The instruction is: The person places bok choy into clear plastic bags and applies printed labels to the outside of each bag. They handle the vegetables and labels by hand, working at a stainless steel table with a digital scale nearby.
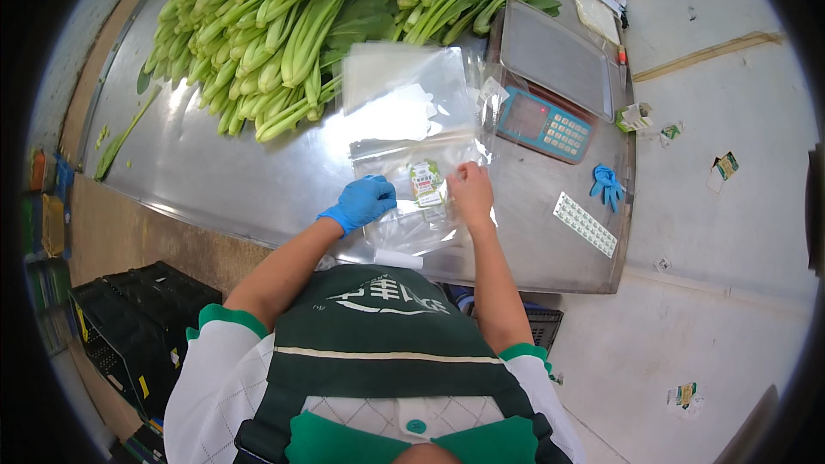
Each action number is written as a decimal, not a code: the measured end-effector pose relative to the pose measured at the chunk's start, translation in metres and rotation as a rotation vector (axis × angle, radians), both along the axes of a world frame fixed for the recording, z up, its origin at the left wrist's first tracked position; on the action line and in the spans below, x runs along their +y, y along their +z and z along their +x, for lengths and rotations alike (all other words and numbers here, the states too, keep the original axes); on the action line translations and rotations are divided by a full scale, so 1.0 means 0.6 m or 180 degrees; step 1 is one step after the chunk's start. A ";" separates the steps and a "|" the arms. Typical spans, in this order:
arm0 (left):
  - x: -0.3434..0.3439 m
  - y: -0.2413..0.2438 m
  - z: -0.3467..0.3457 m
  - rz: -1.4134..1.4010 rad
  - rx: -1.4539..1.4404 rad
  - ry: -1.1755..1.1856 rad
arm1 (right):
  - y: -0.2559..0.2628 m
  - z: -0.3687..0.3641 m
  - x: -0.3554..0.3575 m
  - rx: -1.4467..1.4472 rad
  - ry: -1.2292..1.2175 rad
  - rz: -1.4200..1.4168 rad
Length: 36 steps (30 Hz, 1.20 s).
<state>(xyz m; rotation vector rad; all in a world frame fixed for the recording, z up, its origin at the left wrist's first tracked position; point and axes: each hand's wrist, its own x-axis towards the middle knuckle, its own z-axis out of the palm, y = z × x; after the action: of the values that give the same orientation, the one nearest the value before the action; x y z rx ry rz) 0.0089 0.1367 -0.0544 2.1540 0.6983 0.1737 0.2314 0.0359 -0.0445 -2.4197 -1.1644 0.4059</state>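
Note:
My left hand, in a blue glove, rests at the left edge of a clear plastic bag with a printed green and white label. Bare, my right hand touches the bag just right of the label, its fingers bent; whether either hand grips the film is hard to tell. More clear bags lie stacked beyond. Behind and left of them is a big heap of leafy green vegetables with pale stalks. A digital scale with a blue keypad stands to the right.
On the metal table at right lie a blue glove and a sheet of stickers. A small carton is by the right edge. A loose leaf lies far left. Black crates stand on the floor, lower left.

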 end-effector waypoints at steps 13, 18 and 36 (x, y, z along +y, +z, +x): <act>0.136 0.071 -0.037 -0.2051 -0.3297 0.3062 | 0.048 0.030 -0.028 0.3007 0.0170 0.0689; -0.003 0.113 -0.022 -0.1302 -0.1015 0.0852 | -0.003 0.007 0.018 0.1123 0.0600 0.0556; 0.021 -0.007 -0.005 -0.0131 0.0143 -0.0111 | 0.136 0.061 -0.061 0.4453 0.0008 0.0906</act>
<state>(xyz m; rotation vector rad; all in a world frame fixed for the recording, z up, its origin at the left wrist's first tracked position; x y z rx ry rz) 0.0057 0.1493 -0.0585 2.1349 0.6838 0.0919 0.2678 -0.0006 0.0372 -1.2741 -0.4780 1.4597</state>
